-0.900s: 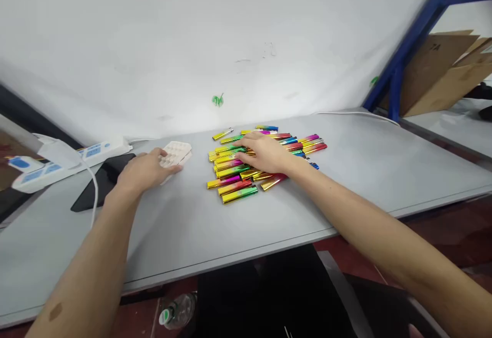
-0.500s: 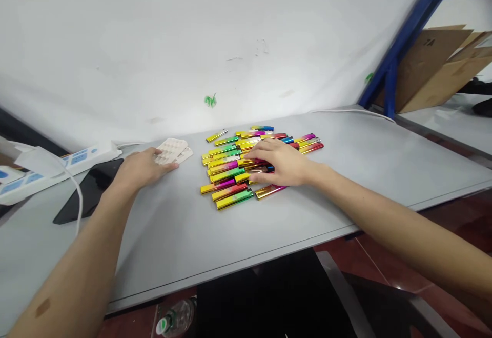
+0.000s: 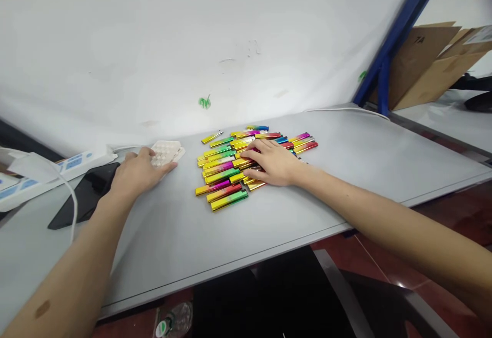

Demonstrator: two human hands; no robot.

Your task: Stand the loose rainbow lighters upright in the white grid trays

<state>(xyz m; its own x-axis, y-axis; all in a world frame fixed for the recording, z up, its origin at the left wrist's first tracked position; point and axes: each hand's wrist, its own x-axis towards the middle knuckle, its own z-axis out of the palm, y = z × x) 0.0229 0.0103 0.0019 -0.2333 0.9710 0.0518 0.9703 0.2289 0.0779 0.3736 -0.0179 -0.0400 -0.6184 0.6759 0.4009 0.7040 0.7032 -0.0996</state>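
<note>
Shiny lighters (image 3: 221,174) in yellow, green, red, purple and blue lie in a loose pile on the grey table. Over the right part of this pile, my right hand (image 3: 274,162) is curved, with several lighters between its thumb and fingers; the palm hides some of them. Left of the pile are two white trays with small hollows (image 3: 166,152), one partly over the other. My left hand (image 3: 137,173) grips their near left side, thumb along the front and fingers behind.
A black phone (image 3: 82,194) and a white power strip (image 3: 82,162) with a cable lie at the left. Behind the table rises a white wall (image 3: 172,45). Cardboard boxes (image 3: 423,66) stand beyond a blue frame (image 3: 383,81). Below, a plastic bottle (image 3: 179,318) is on the floor.
The view has shifted slightly. One yellow-and-pink lighter near my right thumb has slid in closer under the hand. My left hand has stayed at the white trays.
</note>
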